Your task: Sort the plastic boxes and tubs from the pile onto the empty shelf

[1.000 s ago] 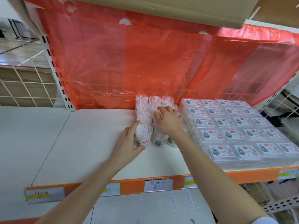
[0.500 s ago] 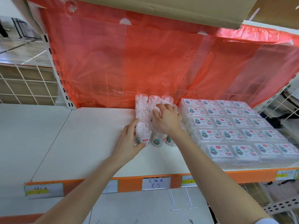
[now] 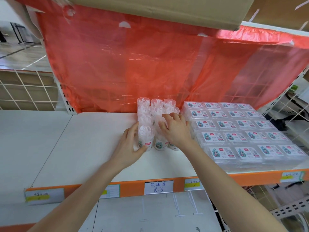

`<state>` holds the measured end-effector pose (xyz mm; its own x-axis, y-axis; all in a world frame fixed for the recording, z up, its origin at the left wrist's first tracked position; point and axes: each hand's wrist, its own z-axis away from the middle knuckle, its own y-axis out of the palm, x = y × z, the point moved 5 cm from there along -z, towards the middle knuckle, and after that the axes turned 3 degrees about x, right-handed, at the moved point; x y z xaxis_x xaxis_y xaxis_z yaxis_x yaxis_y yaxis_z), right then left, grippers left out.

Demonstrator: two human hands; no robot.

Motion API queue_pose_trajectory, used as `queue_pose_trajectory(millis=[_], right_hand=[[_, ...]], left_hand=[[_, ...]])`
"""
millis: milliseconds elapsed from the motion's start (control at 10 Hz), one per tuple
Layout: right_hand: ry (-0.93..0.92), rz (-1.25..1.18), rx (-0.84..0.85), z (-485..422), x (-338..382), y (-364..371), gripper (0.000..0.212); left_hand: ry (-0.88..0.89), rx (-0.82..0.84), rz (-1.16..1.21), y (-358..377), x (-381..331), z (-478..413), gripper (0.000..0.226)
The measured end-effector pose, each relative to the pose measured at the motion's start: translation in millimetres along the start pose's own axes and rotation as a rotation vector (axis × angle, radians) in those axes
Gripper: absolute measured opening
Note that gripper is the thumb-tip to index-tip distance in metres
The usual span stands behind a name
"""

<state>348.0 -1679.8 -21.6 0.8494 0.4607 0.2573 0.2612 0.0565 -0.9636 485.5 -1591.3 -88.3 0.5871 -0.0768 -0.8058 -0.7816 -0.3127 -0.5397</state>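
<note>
Several clear round tubs with white contents stand in rows on the white shelf, against the back. My left hand cups the left side of the front-left tub. My right hand lies spread over the tops of the tubs in the right row, fingers touching them. Right of the tubs, flat clear plastic boxes with cartoon labels fill the shelf in a stacked grid. The front-right tubs are partly hidden under my right hand.
An orange plastic sheet hangs behind the shelf. A cardboard box sits overhead. The shelf's orange front rail carries price tags. A wire grid panel is at the left, a lower shelf below.
Both hands stay on the tubs, shifting only slightly; the view has tilted a little.
</note>
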Motion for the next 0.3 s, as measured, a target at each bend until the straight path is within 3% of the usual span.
queue_pose_trajectory(millis=[100,300], right_hand=[[-0.013,0.018,0.009,7,-3,1,0.041],[-0.080,0.084,-0.010,23,-3,2,0.043]], left_hand=[[-0.015,0.006,-0.041,-9,-7,5,0.076],[-0.009,-0.012,-0.325,-26,-11,13,0.087]])
